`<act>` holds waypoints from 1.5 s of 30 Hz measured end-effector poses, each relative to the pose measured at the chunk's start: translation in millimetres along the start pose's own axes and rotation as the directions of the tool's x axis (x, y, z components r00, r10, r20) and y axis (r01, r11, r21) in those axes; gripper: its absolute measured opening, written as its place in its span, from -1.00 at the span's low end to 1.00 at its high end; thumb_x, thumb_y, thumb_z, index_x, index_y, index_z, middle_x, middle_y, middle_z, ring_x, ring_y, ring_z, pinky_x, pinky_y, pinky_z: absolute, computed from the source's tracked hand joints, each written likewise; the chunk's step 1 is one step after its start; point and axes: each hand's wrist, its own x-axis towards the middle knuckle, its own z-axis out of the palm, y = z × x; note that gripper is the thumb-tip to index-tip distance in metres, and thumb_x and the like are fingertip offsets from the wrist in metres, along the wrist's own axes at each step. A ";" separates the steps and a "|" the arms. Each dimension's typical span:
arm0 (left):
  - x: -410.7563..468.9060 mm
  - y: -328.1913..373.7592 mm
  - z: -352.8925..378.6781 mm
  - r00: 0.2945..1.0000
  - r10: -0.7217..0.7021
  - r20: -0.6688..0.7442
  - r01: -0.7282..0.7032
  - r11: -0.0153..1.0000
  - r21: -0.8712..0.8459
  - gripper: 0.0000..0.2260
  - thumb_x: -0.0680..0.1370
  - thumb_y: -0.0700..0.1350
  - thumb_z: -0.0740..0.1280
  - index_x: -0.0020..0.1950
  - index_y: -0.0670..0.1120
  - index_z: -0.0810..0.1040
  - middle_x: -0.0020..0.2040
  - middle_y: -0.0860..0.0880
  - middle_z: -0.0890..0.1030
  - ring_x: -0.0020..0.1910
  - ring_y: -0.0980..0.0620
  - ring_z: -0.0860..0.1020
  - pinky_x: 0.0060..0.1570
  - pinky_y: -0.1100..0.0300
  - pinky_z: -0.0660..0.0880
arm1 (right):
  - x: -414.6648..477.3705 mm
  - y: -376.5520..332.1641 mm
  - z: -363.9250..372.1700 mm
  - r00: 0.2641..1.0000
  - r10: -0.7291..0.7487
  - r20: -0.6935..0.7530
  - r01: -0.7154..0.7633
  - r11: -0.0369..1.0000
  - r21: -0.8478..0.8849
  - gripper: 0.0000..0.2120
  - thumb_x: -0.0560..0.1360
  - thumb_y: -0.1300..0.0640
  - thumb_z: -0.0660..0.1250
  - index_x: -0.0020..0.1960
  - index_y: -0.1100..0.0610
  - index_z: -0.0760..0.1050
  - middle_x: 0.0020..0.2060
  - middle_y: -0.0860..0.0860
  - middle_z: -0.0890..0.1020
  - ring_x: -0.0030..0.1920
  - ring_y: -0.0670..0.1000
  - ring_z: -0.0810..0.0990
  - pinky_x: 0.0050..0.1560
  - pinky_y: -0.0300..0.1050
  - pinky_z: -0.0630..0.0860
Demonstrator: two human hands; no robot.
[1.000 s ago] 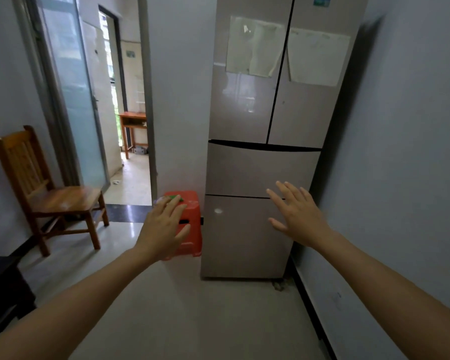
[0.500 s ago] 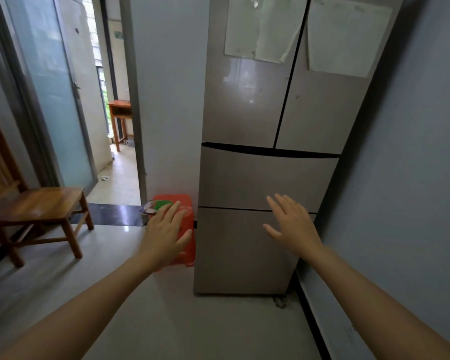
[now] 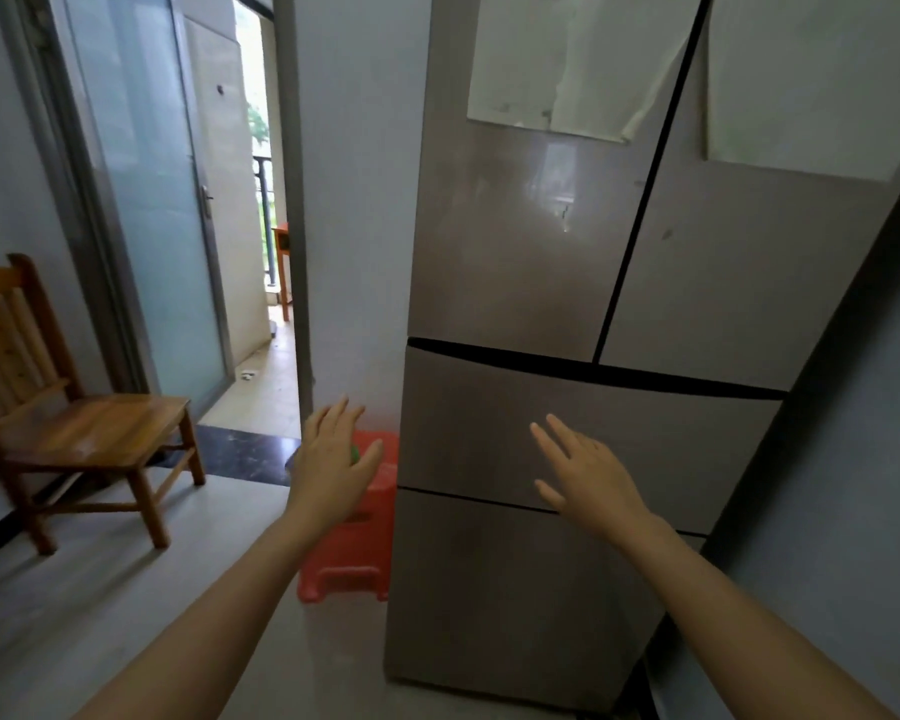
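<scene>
Starting at the far left: passing a brown slat-backed wooden chair (image 3: 89,433), standing on the pale grey floor by the wall, well apart from both hands. Moving on to a tall frosted glass door in a metal frame (image 3: 141,200), then a narrow open doorway, showing part of an orange wooden table (image 3: 281,252) beyond. Reaching a white wall pillar (image 3: 354,200), standing between that doorway and the fridge. Holding the left hand (image 3: 331,470) out in the air before the pillar's foot, back up, fingers straight and slightly spread, gripping nothing. Covering with it part of a low red plastic stool (image 3: 354,553), sitting on the floor just beside the fridge's left side, and most of a small green thing (image 3: 355,453) on the stool top, too hidden to identify. Facing a tall beige metal fridge (image 3: 541,262), standing closed, with two upper doors and two drawers below, its right side close to a grey wall (image 3: 853,459). Holding the right hand (image 3: 588,475) out before the fridge's middle drawer (image 3: 671,433), fingers straight and spread, gripping nothing; touching the drawer front or not, impossible to tell. Noting two pale paper sheets (image 3: 567,59) hanging on the upper doors.
</scene>
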 end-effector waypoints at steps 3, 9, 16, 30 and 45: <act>20.3 -13.5 19.5 0.996 -0.083 0.014 0.084 0.996 -0.017 -0.57 0.55 -0.03 0.25 0.38 -0.11 0.30 0.43 -0.11 0.30 0.41 -0.10 0.20 0.36 -0.17 0.18 | 29.7 7.4 20.0 0.998 -0.020 0.058 0.017 0.999 0.051 -0.39 0.58 -0.04 0.10 0.51 0.09 -0.08 0.51 0.11 -0.02 0.42 0.08 0.22 0.34 -0.10 0.20; 65.0 -54.6 50.5 0.986 -0.143 0.085 0.143 0.990 0.005 -0.61 0.54 0.00 0.25 0.34 -0.07 0.36 0.37 -0.09 0.37 0.39 -0.10 0.21 0.28 -0.11 0.27 | 89.7 5.5 58.3 0.996 -0.004 0.093 -0.002 0.998 0.064 -0.41 0.59 -0.04 0.07 0.51 0.08 -0.10 0.51 0.07 -0.03 0.48 0.04 0.03 0.42 -0.07 0.05; 152.2 -76.7 78.6 0.964 -0.137 0.229 0.160 0.983 -0.087 -0.55 0.55 -0.06 0.24 0.41 -0.11 0.25 0.43 -0.12 0.28 0.41 -0.12 0.20 0.37 -0.06 0.21 | 156.7 2.1 91.1 0.990 0.141 -0.017 -0.140 0.988 0.060 -0.57 0.33 0.09 0.41 0.15 0.25 0.54 0.08 0.17 0.61 0.07 0.16 0.61 -0.01 0.02 0.55; 252.4 -81.1 125.2 0.820 0.119 0.560 0.155 0.896 -0.417 -0.51 0.53 -0.20 0.28 0.43 -0.13 0.21 0.31 -0.07 0.39 0.27 0.00 0.37 0.23 0.09 0.37 | 216.3 -11.6 118.4 0.916 0.394 -0.068 -0.391 0.918 0.062 -0.47 0.18 0.24 0.56 0.12 0.29 0.54 0.04 0.21 0.62 0.02 0.17 0.63 -0.07 0.06 0.56; 239.3 -81.5 154.2 0.867 0.039 0.497 0.261 0.814 -0.520 -0.49 0.48 -0.29 0.22 0.41 -0.01 0.26 0.29 -0.07 0.44 0.30 -0.04 0.36 0.29 -0.06 0.35 | 228.3 -19.9 111.2 0.805 0.581 0.120 -0.588 0.754 0.292 -0.43 0.54 0.10 0.18 0.49 0.12 0.06 0.49 0.06 0.09 0.49 0.01 -0.02 0.42 -0.10 0.02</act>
